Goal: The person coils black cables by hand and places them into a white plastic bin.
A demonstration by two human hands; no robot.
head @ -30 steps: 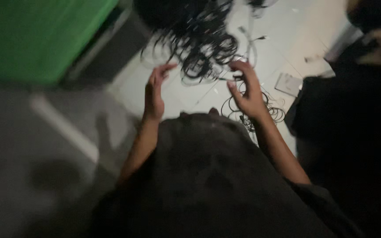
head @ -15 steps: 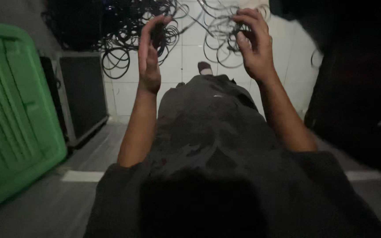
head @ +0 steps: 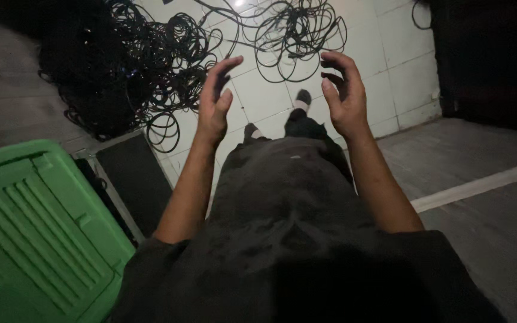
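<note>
Your left hand (head: 215, 101) and right hand (head: 343, 90) are both raised in front of you, palms facing each other, fingers loosely curled and spread wide, each grip holding nothing. The tangled black cables (head: 169, 60) lie on the white tiled floor (head: 402, 66) beyond your hands, at the far side. A green plastic crate (head: 37, 233) sits near left, beside a dark flat case (head: 134, 179).

Storage area: tangled black cables (head: 151, 66), green crate (head: 37, 233), tiled floor (head: 402, 66).
</note>
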